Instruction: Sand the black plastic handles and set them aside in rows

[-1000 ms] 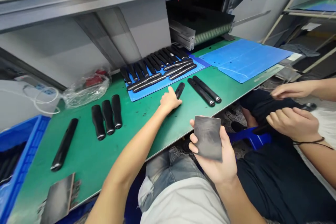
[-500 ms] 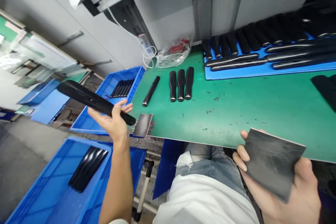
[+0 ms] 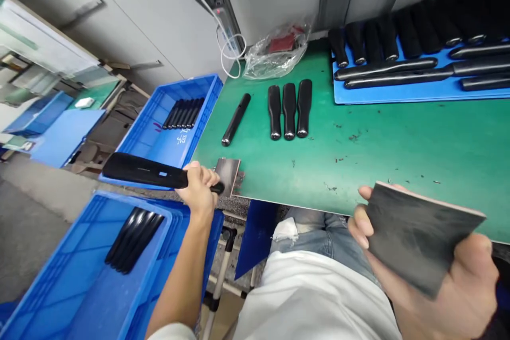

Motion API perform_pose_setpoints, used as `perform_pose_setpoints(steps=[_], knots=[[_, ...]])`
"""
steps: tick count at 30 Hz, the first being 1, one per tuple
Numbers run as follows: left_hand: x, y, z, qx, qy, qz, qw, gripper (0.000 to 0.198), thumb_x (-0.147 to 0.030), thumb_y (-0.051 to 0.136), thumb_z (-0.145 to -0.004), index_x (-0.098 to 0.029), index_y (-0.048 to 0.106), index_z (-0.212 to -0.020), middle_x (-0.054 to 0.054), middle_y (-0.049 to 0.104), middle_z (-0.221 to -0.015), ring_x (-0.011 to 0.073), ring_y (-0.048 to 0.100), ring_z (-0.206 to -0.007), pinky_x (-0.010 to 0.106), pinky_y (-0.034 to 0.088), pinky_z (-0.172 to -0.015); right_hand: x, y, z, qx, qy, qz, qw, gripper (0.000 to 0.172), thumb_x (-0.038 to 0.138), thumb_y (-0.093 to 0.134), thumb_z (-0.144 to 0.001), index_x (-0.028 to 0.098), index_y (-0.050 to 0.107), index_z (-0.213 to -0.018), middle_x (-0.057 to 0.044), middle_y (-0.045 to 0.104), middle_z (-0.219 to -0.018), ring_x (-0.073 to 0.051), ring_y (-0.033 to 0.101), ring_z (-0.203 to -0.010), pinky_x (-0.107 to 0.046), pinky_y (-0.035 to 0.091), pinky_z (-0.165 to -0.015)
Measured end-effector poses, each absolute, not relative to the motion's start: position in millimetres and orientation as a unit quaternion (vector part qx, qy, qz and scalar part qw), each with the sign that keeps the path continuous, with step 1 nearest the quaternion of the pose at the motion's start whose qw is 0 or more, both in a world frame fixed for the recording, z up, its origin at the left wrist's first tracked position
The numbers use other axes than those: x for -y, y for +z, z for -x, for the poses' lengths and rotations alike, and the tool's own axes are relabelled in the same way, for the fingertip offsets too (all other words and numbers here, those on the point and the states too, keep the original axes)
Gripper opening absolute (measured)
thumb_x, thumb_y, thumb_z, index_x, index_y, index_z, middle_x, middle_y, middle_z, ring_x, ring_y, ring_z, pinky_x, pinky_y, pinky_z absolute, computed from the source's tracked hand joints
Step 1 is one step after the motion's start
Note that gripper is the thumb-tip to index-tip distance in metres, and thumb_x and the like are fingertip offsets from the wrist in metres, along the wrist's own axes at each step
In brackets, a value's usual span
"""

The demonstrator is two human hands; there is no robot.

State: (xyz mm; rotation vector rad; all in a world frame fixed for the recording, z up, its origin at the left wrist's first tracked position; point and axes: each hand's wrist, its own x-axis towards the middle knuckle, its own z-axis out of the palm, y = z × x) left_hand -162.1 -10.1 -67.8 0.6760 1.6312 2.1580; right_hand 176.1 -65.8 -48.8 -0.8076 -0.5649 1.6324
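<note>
My left hand is closed round the narrow end of a long black handle-shaped piece, which points left over the blue bins. A small rectangular opening shows on the piece's upper side. At the lower right, my right hand grips a flat, dark grey square pad with a pinkish edge, fingers on one side and thumb on the other. Just beyond my left hand, a similar small pad lies at the table's corner. Three short black handles and a thin black rod-like piece lie on the green table.
A blue tray at the back right carries many black pieces. Blue bins with black pieces stand at left, one further back and one nearer. A clear plastic bag and white cable are by the wall.
My left hand has turned and moved right, its fingers now wrapped over the black piece, which swung lower and more level. My right hand still holds the pad. The view has shifted.
</note>
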Motion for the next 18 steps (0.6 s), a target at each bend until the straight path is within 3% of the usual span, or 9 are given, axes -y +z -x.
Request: perform_pose_setpoints(steps=[3,8,13,15,18], knots=[[6,-70,160,-0.567,0.768,-0.243,0.172,0.040,-0.034,0.076,-0.075,-0.024,0.037,-0.071,-0.014,0.030,-0.048,0.0043,0.024,-0.039,0.022,0.023,-0.041,63,-49,-174,0.236,0.718,0.320,0.571,0.054,0.068,0.043,-0.102,0.030,0.074,-0.124,-0.013,0.067,-0.132,-0.024,0.057,-0.079,-0.039,0.044,-0.063],[1,-71,157,-0.547,0.795,-0.213,0.154,0.042,-0.030,0.066,-0.081,-0.025,0.026,-0.068,-0.014,0.025,-0.047,0.0049,0.021,-0.039,0.022,0.023,-0.042,62,-51,-174,0.244,0.718,0.300,0.579,0.053,0.069,0.043,-0.102,0.033,0.074,-0.125,-0.011,0.067,-0.133,-0.023,0.056,-0.079,-0.038,0.045,-0.063],[10,-63,146,-0.545,0.797,-0.169,0.198,0.040,-0.026,0.061,-0.090,-0.022,0.027,-0.071,-0.013,0.026,-0.050,0.0032,0.025,-0.040,0.018,0.025,-0.044,60,-50,-177,0.207,0.745,0.263,0.577,0.053,0.065,0.042,-0.104,0.028,0.074,-0.124,-0.012,0.067,-0.133,-0.021,0.056,-0.080,-0.033,0.046,-0.062],[31,-54,137,-0.561,0.763,-0.153,0.282,0.041,-0.021,0.064,-0.089,-0.022,0.028,-0.069,-0.013,0.026,-0.050,0.0032,0.025,-0.038,0.018,0.022,-0.041,60,-48,-179,0.187,0.750,0.251,0.583,0.052,0.065,0.040,-0.105,0.030,0.072,-0.128,-0.011,0.067,-0.135,-0.020,0.057,-0.079,-0.032,0.046,-0.061],[73,-35,119,-0.508,0.671,-0.091,0.532,0.040,-0.014,0.067,-0.088,-0.022,0.033,-0.068,-0.013,0.028,-0.049,0.0037,0.026,-0.035,0.019,0.022,-0.037,62,-49,-182,0.163,0.761,0.245,0.578,0.054,0.070,0.045,-0.102,0.032,0.069,-0.132,-0.011,0.066,-0.136,-0.020,0.058,-0.079,-0.031,0.049,-0.060]])
